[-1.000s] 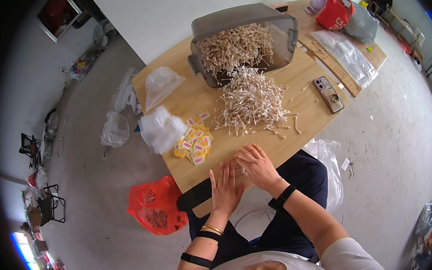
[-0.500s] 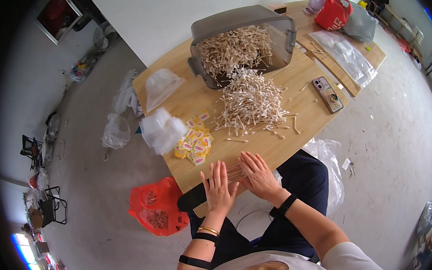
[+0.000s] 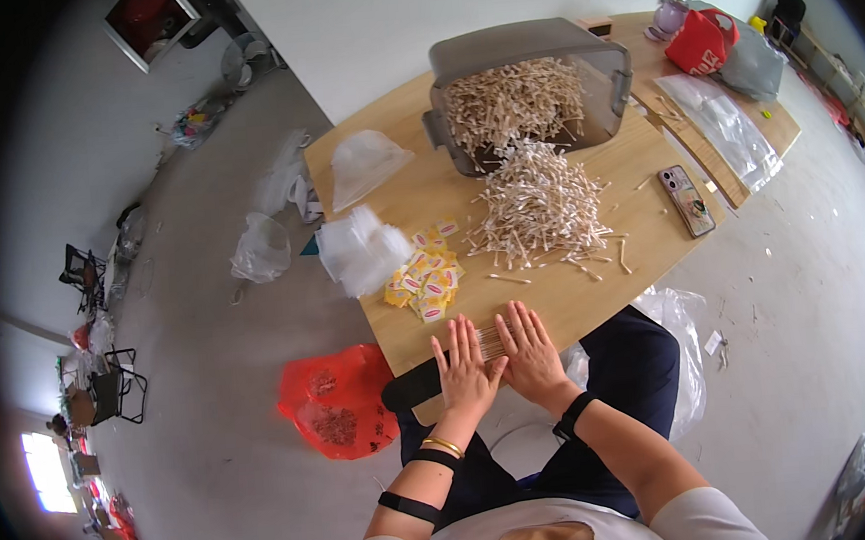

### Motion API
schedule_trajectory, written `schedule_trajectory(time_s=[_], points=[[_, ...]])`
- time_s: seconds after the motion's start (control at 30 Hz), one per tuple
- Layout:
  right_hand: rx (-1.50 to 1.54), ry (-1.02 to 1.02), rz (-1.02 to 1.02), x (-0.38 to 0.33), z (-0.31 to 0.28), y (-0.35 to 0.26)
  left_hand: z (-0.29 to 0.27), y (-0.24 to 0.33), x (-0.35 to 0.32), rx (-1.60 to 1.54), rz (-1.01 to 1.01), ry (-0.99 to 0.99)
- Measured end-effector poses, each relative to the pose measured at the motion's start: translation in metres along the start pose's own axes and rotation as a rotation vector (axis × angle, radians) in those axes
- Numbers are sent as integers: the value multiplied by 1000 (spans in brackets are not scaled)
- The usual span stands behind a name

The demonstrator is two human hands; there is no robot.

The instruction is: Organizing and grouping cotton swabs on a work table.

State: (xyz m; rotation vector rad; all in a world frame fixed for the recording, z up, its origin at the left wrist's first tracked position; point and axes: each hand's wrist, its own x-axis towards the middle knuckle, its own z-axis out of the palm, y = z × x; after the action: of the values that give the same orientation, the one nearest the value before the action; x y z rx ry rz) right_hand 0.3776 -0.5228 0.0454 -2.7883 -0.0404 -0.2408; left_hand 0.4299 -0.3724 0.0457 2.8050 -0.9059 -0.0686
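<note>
A small flat row of cotton swabs (image 3: 492, 342) lies at the table's near edge, between my two hands. My left hand (image 3: 468, 378) rests flat at the row's left end, its fingers stretched out. At the right end lies my right hand (image 3: 534, 361), also flat, its fingertips partly over the swabs and hiding them. Beyond my hands a loose heap of cotton swabs (image 3: 538, 200) spills from a grey see-through bin (image 3: 604, 107) tipped on its side. Small yellow-and-white paper slips (image 3: 427, 278) are piled left of the heap, beside a stack of clear plastic bags (image 3: 359, 251).
A phone (image 3: 687, 202) lies near the table's right edge. A red plastic bag (image 3: 341, 402) hangs open below the near left corner, next to a black strip (image 3: 415, 385). A red bag (image 3: 700, 46) and clear plastic sheeting (image 3: 724, 129) are at the far right.
The whole view has shifted, so the table sits further right in the picture. My flat hands have drawn slightly closer together around the row of cotton swabs.
</note>
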Motion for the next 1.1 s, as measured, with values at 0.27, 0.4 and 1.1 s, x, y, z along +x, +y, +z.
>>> schedule_trajectory(time_s=[0.27,0.4,1.1], points=[[8,-15,10,3,-1,-4,-3,-18,10,-217,-71,71],[-61,-17,1,1,-3,0,-20,-61,53,-368,-57,326],[-37,-97,2,6,-11,-6,-37,-270,145,-1062,-1072,530]])
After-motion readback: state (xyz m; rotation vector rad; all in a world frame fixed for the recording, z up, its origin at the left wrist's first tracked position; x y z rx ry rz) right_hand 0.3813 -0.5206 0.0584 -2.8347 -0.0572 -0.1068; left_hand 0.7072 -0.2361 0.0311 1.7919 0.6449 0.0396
